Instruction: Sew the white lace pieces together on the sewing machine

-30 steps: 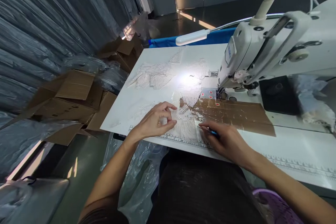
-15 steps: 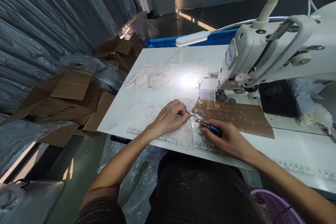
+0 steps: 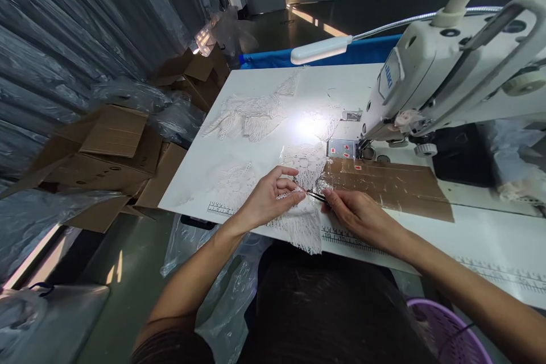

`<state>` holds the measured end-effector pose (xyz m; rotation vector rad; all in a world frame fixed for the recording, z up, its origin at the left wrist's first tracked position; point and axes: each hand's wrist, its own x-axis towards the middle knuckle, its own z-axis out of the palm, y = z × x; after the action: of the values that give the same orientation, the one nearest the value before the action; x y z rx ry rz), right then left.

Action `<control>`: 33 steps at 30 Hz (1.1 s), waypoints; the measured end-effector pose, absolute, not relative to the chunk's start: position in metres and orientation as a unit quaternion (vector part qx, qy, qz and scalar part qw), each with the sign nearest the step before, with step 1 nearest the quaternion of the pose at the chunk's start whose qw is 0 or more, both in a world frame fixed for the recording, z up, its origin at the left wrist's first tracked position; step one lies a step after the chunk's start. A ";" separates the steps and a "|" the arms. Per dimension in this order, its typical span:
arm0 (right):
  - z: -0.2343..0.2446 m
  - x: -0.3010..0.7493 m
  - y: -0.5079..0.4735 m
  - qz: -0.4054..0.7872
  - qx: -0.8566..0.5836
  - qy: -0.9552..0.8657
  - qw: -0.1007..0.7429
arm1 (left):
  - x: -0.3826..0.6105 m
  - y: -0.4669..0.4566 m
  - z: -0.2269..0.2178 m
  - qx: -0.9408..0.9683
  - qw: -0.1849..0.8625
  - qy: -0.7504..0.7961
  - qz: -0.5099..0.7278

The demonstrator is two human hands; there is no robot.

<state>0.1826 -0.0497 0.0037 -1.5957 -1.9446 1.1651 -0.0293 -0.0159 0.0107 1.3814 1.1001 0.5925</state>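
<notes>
Both hands meet at the white lace piece (image 3: 303, 228), which overhangs the table's (image 3: 196, 182) near edge. The left hand (image 3: 267, 202) pinches it; the right hand (image 3: 362, 216) clasps a thin dark tool (image 3: 316, 196). Bare tabletop lies leftward.

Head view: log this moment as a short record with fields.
left hand: pinches the lace piece, which hangs over the front edge of the table
right hand: holds a thin dark tool, tip at the lace
behind: sewing machine, lit lamp, brown taped sheet, more lace
floor, left: cardboard boxes
</notes>
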 end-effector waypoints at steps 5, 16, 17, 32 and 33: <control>0.005 0.176 -0.050 0.391 -0.579 -0.690 0.190 | -0.029 -0.017 0.012 0.553 0.615 0.485 0.285; 0.000 0.165 -0.049 0.378 -0.563 -0.696 0.237 | -0.030 -0.019 0.012 0.524 0.624 0.495 0.302; 0.000 0.163 -0.048 0.381 -0.564 -0.692 0.240 | -0.029 -0.019 0.012 0.522 0.626 0.493 0.303; -0.005 0.155 -0.057 0.365 -0.580 -0.677 0.266 | -0.029 -0.019 0.017 0.485 0.650 0.486 0.324; -0.005 0.155 -0.058 0.361 -0.579 -0.682 0.264 | -0.029 -0.019 0.017 0.484 0.652 0.486 0.323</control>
<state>0.1546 -0.0581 -0.0055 -1.5642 -1.8432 0.9747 -0.0293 -0.0189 0.0174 1.0989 1.1019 0.7328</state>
